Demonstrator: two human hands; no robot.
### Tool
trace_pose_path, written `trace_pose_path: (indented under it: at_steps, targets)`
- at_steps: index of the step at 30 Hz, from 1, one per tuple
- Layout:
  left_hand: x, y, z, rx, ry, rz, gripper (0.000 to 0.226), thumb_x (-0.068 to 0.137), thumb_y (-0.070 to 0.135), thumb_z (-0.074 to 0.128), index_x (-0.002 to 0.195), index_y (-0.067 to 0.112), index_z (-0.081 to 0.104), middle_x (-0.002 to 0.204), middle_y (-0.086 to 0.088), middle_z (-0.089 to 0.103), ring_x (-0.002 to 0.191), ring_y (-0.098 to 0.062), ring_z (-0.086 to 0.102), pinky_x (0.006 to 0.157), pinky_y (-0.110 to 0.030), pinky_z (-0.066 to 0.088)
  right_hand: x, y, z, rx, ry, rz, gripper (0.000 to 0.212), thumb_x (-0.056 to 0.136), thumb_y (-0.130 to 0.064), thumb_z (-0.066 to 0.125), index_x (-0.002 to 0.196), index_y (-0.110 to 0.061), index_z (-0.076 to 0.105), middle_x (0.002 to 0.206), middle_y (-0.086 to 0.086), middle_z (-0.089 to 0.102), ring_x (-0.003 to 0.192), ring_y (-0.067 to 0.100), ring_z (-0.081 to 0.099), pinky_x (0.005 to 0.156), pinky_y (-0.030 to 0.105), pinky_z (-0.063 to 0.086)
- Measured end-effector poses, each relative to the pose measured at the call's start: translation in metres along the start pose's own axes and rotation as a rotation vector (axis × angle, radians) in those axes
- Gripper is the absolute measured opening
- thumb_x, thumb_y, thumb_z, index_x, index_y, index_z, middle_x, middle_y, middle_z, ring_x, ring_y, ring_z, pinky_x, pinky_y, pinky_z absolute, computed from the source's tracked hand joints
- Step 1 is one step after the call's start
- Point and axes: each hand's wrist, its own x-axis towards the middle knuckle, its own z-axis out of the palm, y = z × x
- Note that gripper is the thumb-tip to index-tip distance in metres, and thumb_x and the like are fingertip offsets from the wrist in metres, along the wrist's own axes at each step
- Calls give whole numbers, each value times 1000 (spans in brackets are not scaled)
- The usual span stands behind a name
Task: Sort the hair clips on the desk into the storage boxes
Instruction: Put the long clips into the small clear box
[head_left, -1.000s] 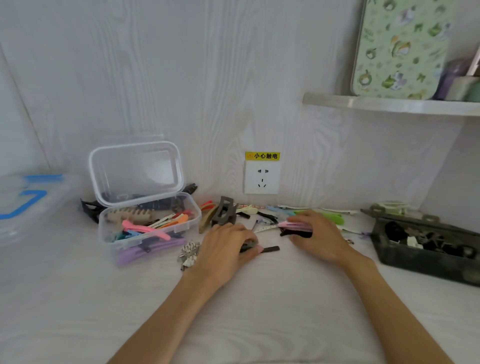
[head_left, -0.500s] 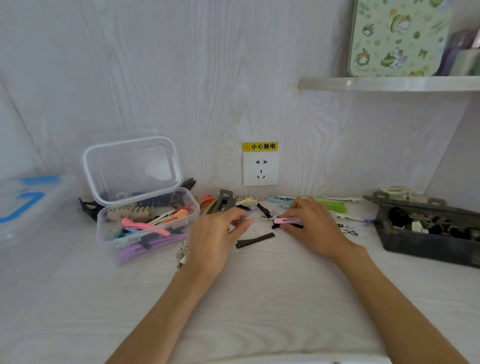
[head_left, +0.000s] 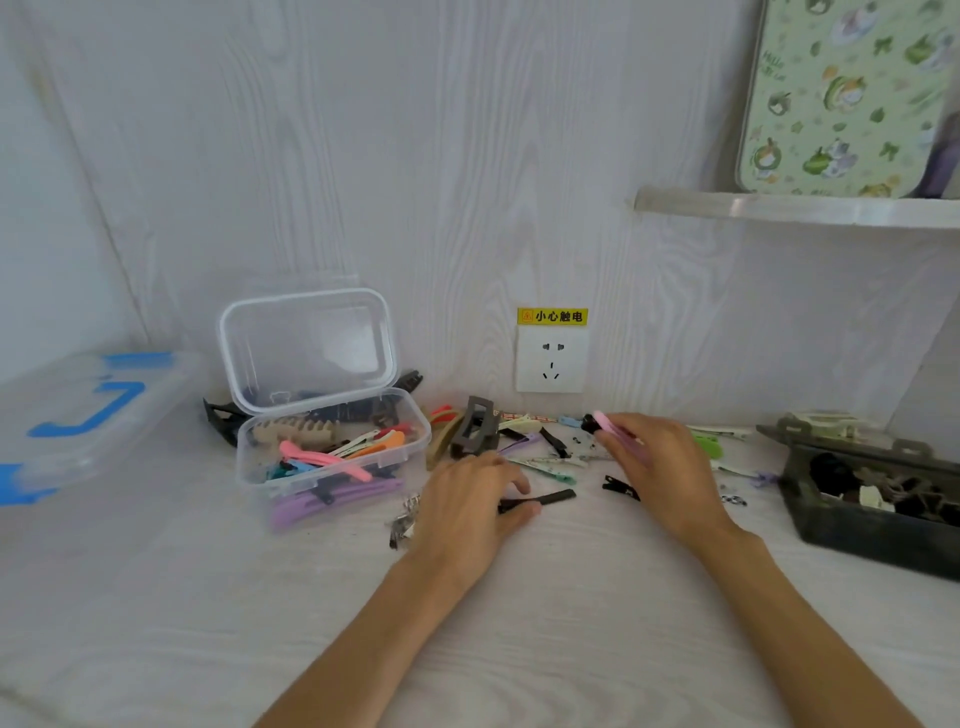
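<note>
Several loose hair clips (head_left: 540, 457) lie on the white desk along the wall. My right hand (head_left: 660, 467) pinches a pink clip (head_left: 608, 423) together with a dark one, lifted a little above the pile. My left hand (head_left: 467, 506) rests on the desk, its thumb and fingers on a long black clip (head_left: 545, 500). A clear storage box (head_left: 332, 457) with its lid up stands to the left and holds several coloured clips. A dark box (head_left: 852, 525) at the right holds dark clips and hair ties.
A grey claw clip (head_left: 475, 434) stands beside the clear box. Small silver clips (head_left: 402, 522) lie by my left wrist. A large lidded bin (head_left: 78, 415) with blue latches sits far left. A wall socket (head_left: 551, 358) and a shelf (head_left: 795, 208) are above.
My left hand moved back and down onto the long black clip. My right hand lifted the pink clip slightly off the pile. The camera tilted.
</note>
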Motion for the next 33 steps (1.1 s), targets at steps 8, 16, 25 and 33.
trace_pose_path:
  at_steps: [8, 16, 25, 33]
  targets:
    - [23, 7, 13, 191, -123, 123, 40, 98, 39, 36, 129, 19, 51, 136, 2, 50, 127, -17, 38, 104, -33, 31, 0, -6, 6, 15, 48, 65, 15, 90, -28, 58, 93, -17, 68, 63, -10, 52, 55, 12, 46, 52, 22, 27]
    - [11, 7, -9, 142, -176, 222, 27, 96, 33, 46, 112, 21, 64, 113, 5, 62, 111, -15, 49, 89, -33, 44, 0, -5, 6, 20, 32, 88, 16, 90, -28, 58, 98, -18, 68, 67, -10, 54, 60, 14, 49, 55, 25, 31]
    - [8, 16, -10, 282, 19, 268, 20, 95, 21, 49, 113, 16, 56, 106, -2, 65, 97, -20, 58, 84, -30, 40, -2, -10, -2, 17, 62, 108, 19, 89, -27, 59, 97, -12, 69, 67, 1, 62, 59, 22, 55, 54, 36, 43]
    - [3, -65, -71, -70, 736, -498, 25, 94, 13, 48, 115, 11, 62, 96, -10, 68, 90, -28, 56, 76, -39, 42, 31, -99, 25, 284, -163, -67, 16, 88, -28, 61, 99, -21, 69, 87, -4, 71, 78, 14, 62, 74, 35, 51]
